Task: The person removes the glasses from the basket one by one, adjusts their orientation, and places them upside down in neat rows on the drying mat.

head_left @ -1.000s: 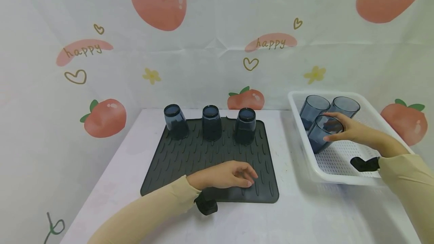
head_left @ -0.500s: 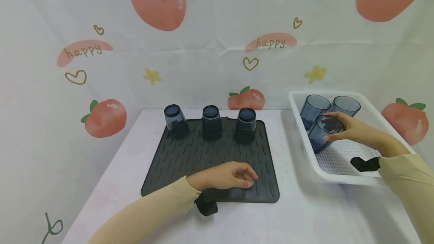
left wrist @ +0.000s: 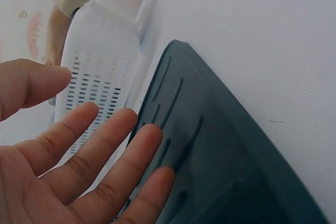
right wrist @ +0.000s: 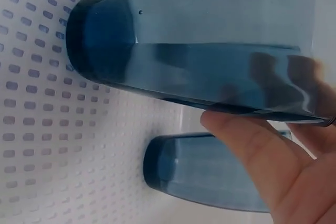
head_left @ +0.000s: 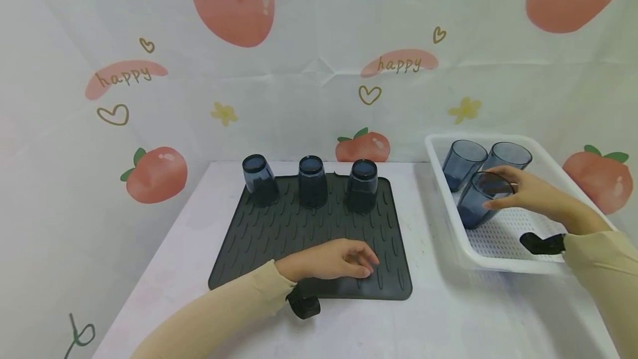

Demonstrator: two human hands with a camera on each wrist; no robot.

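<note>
In the head view, a clear blue drinking glass (head_left: 473,208) stands mouth up in the white basket (head_left: 513,265), leaning a little. My right hand (head_left: 538,197) grips it near the rim, thumb on the near side and fingers behind. The right wrist view has this glass (right wrist: 205,40) close up, its base near the perforated basket floor; a second glass (right wrist: 205,171) shows beyond my fingers. Over the front part of the dark ridged drying mat (head_left: 299,234) hovers or rests my left hand (head_left: 334,259), fingers loosely bent and holding nothing.
Behind the held glass, two more glasses, a left one (head_left: 463,162) and a right one (head_left: 510,154), stand in the basket. Along the mat's back edge sit three upturned glasses (head_left: 261,184). A patterned cloth (head_left: 299,98) hangs behind the white table (head_left: 423,314).
My right hand and the gripped glass have shifted slightly to the right within the basket, away from its left wall. The left hand stays where it was.
</note>
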